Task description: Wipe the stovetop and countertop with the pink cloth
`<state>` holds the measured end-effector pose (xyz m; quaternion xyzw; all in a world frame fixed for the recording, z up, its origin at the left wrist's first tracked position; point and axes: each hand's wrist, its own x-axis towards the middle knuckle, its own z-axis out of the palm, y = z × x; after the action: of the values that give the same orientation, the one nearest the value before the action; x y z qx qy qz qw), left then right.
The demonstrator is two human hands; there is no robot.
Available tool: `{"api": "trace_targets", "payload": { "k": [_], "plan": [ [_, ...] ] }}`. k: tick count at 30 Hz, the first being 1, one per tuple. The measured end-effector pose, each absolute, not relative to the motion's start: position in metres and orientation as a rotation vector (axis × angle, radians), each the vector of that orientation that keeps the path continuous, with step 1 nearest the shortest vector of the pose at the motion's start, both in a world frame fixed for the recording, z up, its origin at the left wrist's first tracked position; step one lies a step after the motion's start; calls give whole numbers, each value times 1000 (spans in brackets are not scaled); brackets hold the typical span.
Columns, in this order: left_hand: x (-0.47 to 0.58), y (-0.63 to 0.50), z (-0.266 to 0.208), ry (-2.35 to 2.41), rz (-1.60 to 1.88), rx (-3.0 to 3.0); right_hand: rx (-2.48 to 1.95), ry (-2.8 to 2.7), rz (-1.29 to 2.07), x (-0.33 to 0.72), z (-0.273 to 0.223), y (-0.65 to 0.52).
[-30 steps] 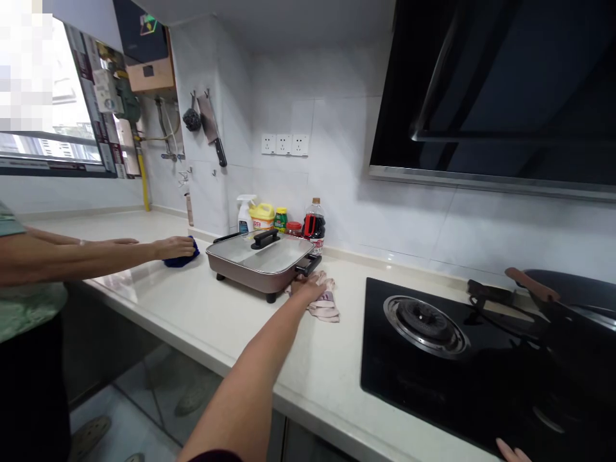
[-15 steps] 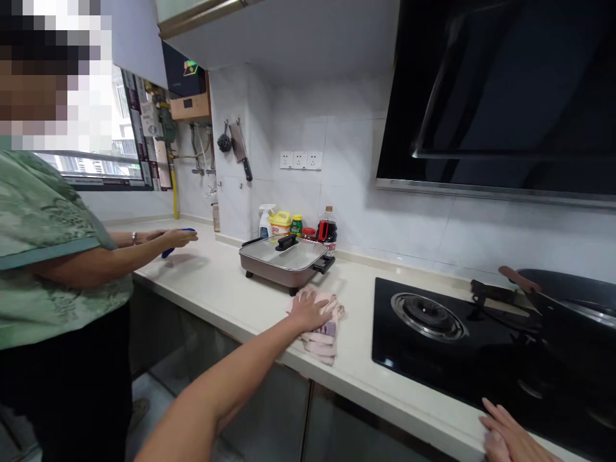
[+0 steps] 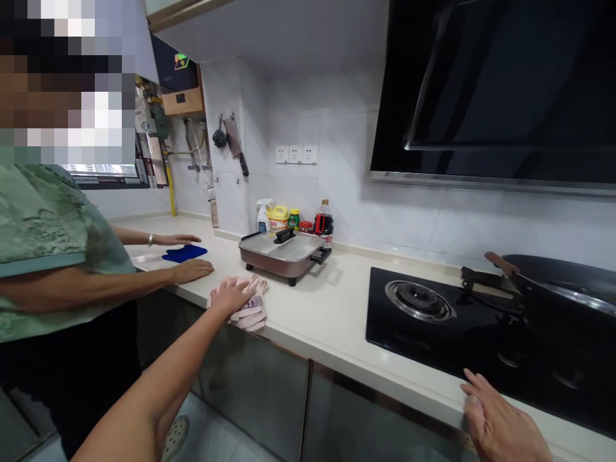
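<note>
1. The pink cloth (image 3: 253,313) is laid on the pale counter (image 3: 327,308), at its front edge, with part of it hung over that edge.
2. The cloth is covered in part by the left hand (image 3: 231,296), which is placed palm down on it; its fingers are spread open, and the cloth is not gripped.
3. The right hand (image 3: 504,420) is held at the counter's front edge, beside the stove (image 3: 409,337); its fingers are stretched out open, and nothing is seen gripped.
4. The lidded pan (image 3: 274,262) is set behind the cloth, apart from it, with bottles (image 3: 278,217) lined up behind by the wall.
5. A blue cloth (image 3: 185,253) is flanked by a co-worker's two hands (image 3: 192,271), both laid flat.
6. A wok (image 3: 553,301) is placed at the stove's right.
</note>
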<state>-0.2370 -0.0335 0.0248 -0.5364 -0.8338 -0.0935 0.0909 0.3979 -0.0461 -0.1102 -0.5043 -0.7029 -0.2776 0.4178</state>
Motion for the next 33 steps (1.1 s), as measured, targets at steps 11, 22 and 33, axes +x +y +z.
{"api": "trace_targets", "payload": {
  "k": [11,22,33],
  "plan": [
    [-203,-83,-39,-2294,-562,-1489,-1254,-1793,-690,403,-112,-43],
    [-256,-95,-2,-2124,32,-2017,-1222,-1768,-782,399,-102,-44],
    [-202,-98,-11,-2033,-74,-1781,-1268,-1736,-755,398,-111,-43]
  ]
}}
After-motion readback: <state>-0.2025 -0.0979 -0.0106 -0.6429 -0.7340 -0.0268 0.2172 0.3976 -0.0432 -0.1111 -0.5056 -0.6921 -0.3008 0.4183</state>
